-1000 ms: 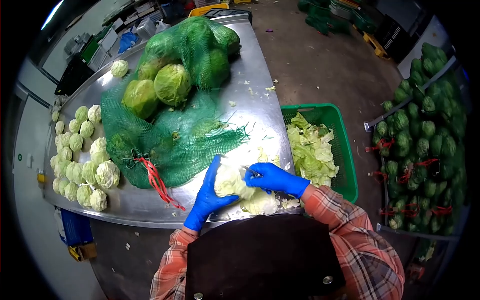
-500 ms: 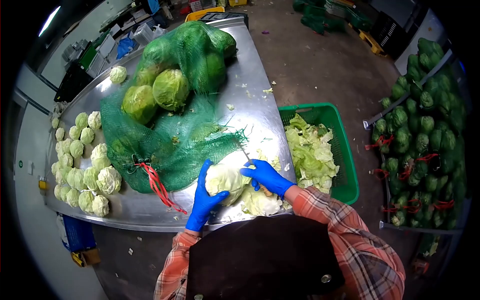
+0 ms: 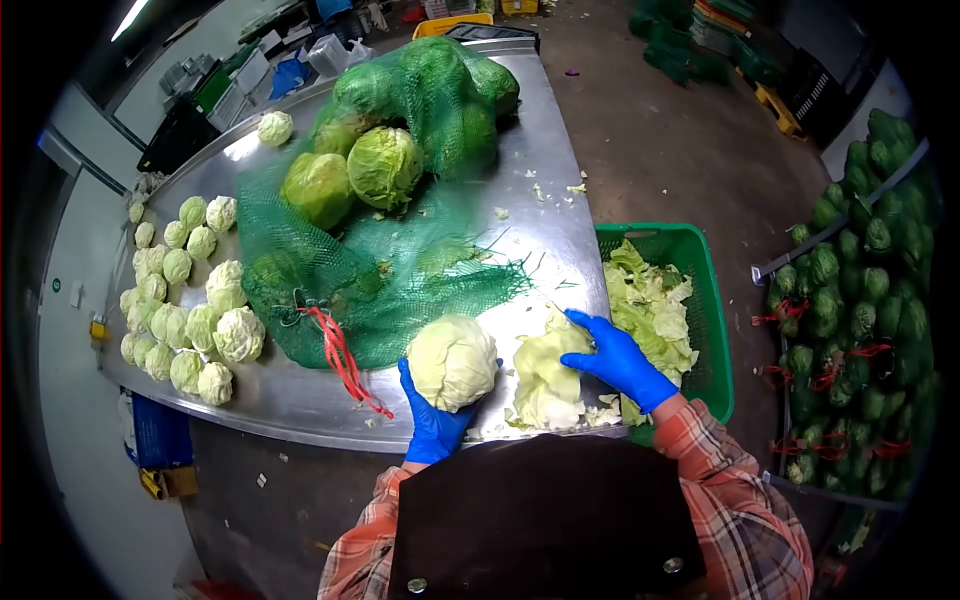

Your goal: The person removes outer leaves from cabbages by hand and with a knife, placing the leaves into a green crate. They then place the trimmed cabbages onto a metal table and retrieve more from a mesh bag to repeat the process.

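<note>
A trimmed pale cabbage (image 3: 452,362) rests in my left hand (image 3: 436,425), whose gloved fingers cup it from below and the left side, over the table's front edge. My right hand (image 3: 622,362), also in a blue glove, grips loose cabbage leaves (image 3: 546,378) at their right side, with thumb and forefinger apart around them. Small leaf scraps lie about these leaves. No knife shows now. Behind the cabbage spreads a green mesh sack (image 3: 400,300) with red ties (image 3: 342,362). Untrimmed cabbages (image 3: 385,168) sit in and at the mouth of the sack.
The metal table (image 3: 560,215) carries several trimmed cabbages (image 3: 240,334) on its left. A green basket (image 3: 716,330) of discarded leaves (image 3: 655,310) stands against its right edge. Farther right, a rack (image 3: 765,272) holds filled mesh sacks (image 3: 870,330).
My left hand has moved the cabbage away from the loose leaves and turned it. My right hand has let go of the knife and moved onto the leaves. The view has shifted slightly.
</note>
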A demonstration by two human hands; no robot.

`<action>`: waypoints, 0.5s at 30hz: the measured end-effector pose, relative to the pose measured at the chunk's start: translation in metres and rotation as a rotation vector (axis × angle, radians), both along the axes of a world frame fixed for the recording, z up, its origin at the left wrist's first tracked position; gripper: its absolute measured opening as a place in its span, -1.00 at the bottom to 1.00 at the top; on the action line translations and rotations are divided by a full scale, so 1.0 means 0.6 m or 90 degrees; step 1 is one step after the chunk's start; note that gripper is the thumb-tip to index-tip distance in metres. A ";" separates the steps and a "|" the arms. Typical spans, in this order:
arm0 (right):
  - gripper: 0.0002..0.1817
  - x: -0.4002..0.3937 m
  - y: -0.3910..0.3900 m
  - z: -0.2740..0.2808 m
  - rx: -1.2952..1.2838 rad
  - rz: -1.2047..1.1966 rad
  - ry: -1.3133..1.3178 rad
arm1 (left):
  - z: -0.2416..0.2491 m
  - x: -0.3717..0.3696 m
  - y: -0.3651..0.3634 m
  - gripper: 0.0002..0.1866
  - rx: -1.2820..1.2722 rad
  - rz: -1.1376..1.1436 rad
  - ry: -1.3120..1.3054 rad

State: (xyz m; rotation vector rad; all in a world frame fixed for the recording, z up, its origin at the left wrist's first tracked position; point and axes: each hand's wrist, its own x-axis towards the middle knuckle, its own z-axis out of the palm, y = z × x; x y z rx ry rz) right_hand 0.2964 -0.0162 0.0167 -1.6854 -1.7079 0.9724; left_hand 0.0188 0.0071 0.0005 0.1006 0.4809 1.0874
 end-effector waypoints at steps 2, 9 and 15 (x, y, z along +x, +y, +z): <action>-0.08 -0.028 0.013 -0.001 0.018 0.013 0.121 | -0.002 0.008 0.000 -0.18 -0.010 -0.002 -0.014; -0.38 -0.152 0.023 0.027 0.103 0.054 0.161 | -0.024 0.019 -0.012 -0.11 -0.009 -0.047 0.052; -0.43 -0.084 0.042 0.052 -0.270 0.106 0.476 | 0.011 -0.005 0.000 -0.35 -0.072 -0.341 -0.090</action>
